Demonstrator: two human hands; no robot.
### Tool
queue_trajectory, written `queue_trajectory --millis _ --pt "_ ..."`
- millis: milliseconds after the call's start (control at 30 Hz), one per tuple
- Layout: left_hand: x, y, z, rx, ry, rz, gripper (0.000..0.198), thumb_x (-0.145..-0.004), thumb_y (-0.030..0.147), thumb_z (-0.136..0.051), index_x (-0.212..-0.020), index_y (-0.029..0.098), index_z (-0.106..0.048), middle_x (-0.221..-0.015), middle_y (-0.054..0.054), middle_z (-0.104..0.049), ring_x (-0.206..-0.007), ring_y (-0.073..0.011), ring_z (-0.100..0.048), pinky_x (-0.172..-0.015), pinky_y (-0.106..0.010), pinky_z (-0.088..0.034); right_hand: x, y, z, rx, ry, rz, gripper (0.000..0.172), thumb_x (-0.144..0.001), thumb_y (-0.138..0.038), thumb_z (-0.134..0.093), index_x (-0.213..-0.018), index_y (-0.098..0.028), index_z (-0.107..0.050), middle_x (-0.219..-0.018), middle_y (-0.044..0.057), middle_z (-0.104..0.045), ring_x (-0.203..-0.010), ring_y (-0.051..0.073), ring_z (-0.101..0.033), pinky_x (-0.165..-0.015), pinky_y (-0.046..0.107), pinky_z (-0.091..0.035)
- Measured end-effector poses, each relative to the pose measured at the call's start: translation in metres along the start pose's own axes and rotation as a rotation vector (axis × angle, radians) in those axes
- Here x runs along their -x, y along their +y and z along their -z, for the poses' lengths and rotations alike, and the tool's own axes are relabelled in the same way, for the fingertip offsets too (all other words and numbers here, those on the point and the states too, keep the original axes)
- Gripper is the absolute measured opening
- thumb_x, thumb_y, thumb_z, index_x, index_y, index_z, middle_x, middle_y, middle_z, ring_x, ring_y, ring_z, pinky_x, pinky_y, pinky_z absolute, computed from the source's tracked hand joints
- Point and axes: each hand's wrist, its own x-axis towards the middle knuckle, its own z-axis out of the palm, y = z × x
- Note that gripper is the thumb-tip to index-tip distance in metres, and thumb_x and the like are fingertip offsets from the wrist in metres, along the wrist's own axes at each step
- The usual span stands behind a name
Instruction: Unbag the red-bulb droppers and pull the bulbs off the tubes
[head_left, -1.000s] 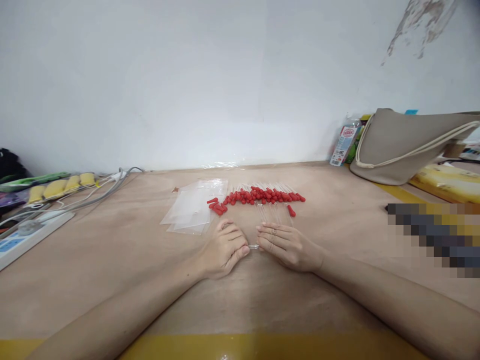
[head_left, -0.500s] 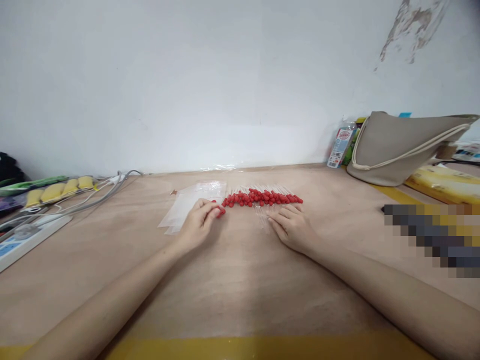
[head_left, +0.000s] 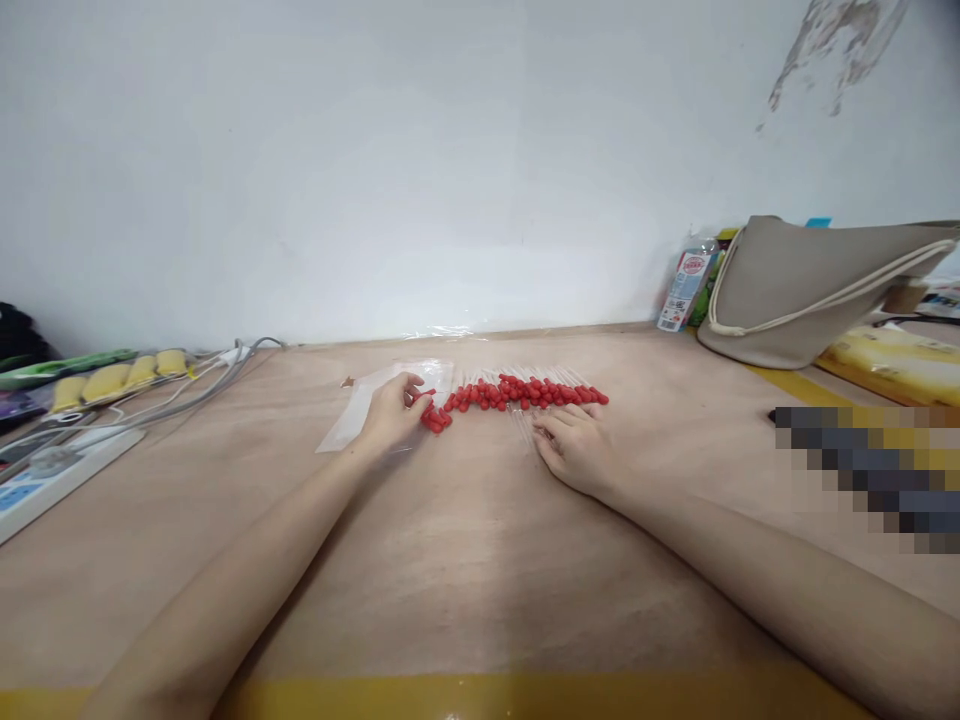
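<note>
A row of red-tipped sticks (head_left: 517,392) with thin white stems lies across the middle of the table, stems toward the wall. At its left end, the fingers of my left hand (head_left: 391,412) curl around a small bunch of red tips (head_left: 437,418); their stems are hidden by the hand. Clear plastic bags (head_left: 345,425) lie flat beneath and beside that hand. My right hand (head_left: 581,445) rests just in front of the row, its bent fingers on thin clear strips (head_left: 521,425) that I cannot fully make out.
A power strip (head_left: 75,470) with cables lies at the left, near yellow packets (head_left: 112,385). At the back right stand a bottle (head_left: 684,285) and a grey drawstring bag (head_left: 802,290), with a yellow package (head_left: 892,360) beside them. A blurred-out dark object (head_left: 862,470) is at the right.
My left hand has shifted slightly left and away from me, its fingers looser, and more red tips show beside it. A lower plastic bag's corner no longer shows at the left. The right hand barely moved.
</note>
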Motion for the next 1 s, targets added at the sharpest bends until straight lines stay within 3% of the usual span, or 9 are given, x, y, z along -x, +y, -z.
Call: queue_trajectory --millis 267,500,767,900,1000 --pt "-0.001 -0.003 0.000 -0.053 0.008 -0.026 0.022 -0.078 0.037 -0.049 -0.079 0.017 -0.059 -0.075 -0.004 -0.063 -0.065 -0.0160 -0.057 -0.064 -0.028 -0.045 0.002 0.000 0.002 -0.011 -0.060 0.039 0.025 -0.082 -0.040 -0.051 -0.086 -0.020 -0.064 -0.083 0.005 -0.064 -0.082 0.019 -0.052 -0.079 0.035 -0.027" --pt "-0.007 0.007 0.003 -0.138 0.037 -0.102 0.021 -0.076 0.036 -0.052 -0.081 0.019 -0.063 -0.086 -0.005 -0.060 -0.088 -0.0219 -0.054 -0.083 -0.035 -0.041 0.001 -0.002 0.007 -0.021 -0.101 0.052 0.039 -0.076 -0.055 -0.053 -0.088 -0.020 -0.065 -0.087 0.007 -0.061 -0.084 0.020 -0.051 -0.081 0.037 -0.029" --pt "-0.021 0.034 -0.015 -0.280 -0.122 -0.171 0.032 -0.072 0.051 -0.057 -0.078 0.021 -0.065 -0.094 -0.007 -0.057 -0.098 -0.0273 -0.050 -0.086 -0.042 -0.039 0.003 -0.001 0.008 -0.045 -0.100 0.054 0.037 -0.079 -0.053 -0.051 -0.087 -0.020 -0.065 -0.092 0.007 -0.058 -0.085 0.019 -0.051 -0.081 0.037 -0.030" --pt "-0.026 0.037 -0.018 -0.293 -0.172 -0.167 0.030 -0.073 0.050 -0.056 -0.074 0.021 -0.065 -0.094 -0.008 -0.057 -0.097 -0.0273 -0.050 -0.086 -0.042 -0.039 0.003 -0.001 0.008 -0.052 -0.075 0.066 0.034 -0.079 -0.050 -0.052 -0.086 -0.019 -0.065 -0.092 0.007 -0.058 -0.084 0.019 -0.051 -0.081 0.037 -0.029" --pt "-0.027 0.037 -0.020 -0.231 -0.146 -0.161 0.025 -0.073 0.043 -0.057 -0.068 0.020 -0.065 -0.093 -0.008 -0.058 -0.095 -0.0273 -0.051 -0.086 -0.041 -0.040 0.003 -0.001 0.008 -0.063 -0.067 0.069 0.033 -0.079 -0.049 -0.052 -0.085 -0.019 -0.065 -0.092 0.006 -0.059 -0.084 0.019 -0.051 -0.081 0.037 -0.029"
